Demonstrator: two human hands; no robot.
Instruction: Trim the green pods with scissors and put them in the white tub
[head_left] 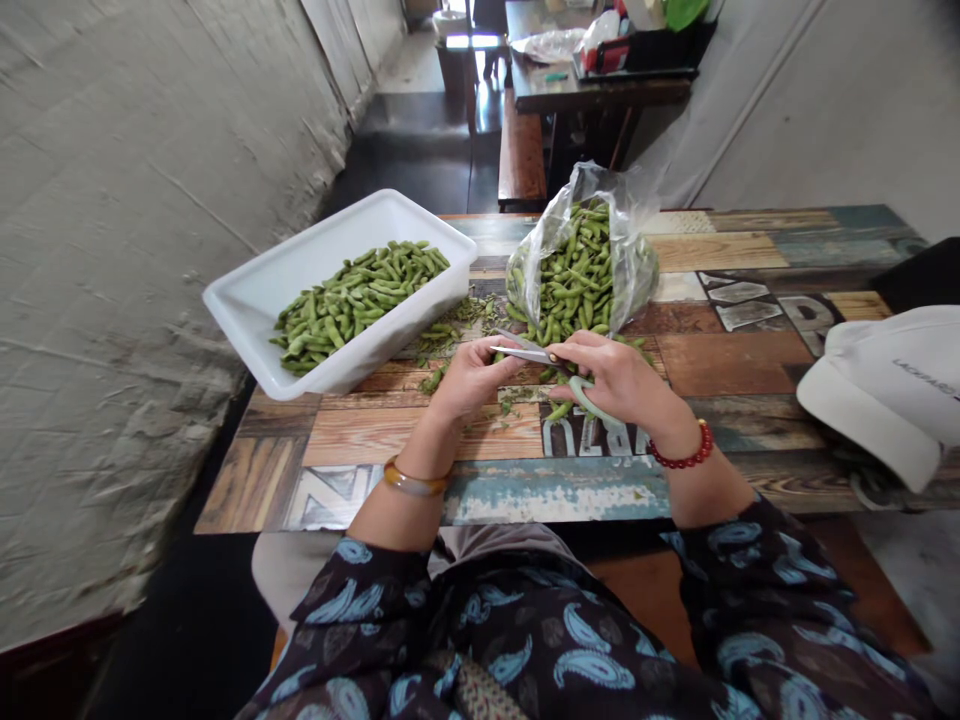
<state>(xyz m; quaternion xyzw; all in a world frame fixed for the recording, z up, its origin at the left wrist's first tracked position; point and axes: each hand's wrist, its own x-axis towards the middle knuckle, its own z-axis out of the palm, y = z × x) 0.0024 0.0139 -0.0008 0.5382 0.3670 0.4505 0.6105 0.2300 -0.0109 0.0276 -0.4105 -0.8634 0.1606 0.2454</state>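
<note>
A patchwork-plank table (716, 362) carries 1 white tub (375, 225) at left and 1 clear bag (632, 275) to its right, both heaped with plump green pods (360, 300). Nearer, the right hand (611, 372) grips 1 pair of scissors (531, 353); the left hand (474, 376) curls at the blades, pinching what I cannot tell.

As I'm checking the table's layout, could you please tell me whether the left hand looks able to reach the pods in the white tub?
Probably yes: the white tub is open-topped and close to the left hand, with nothing over the pods; only the tub's near wall stands in the way.
</note>
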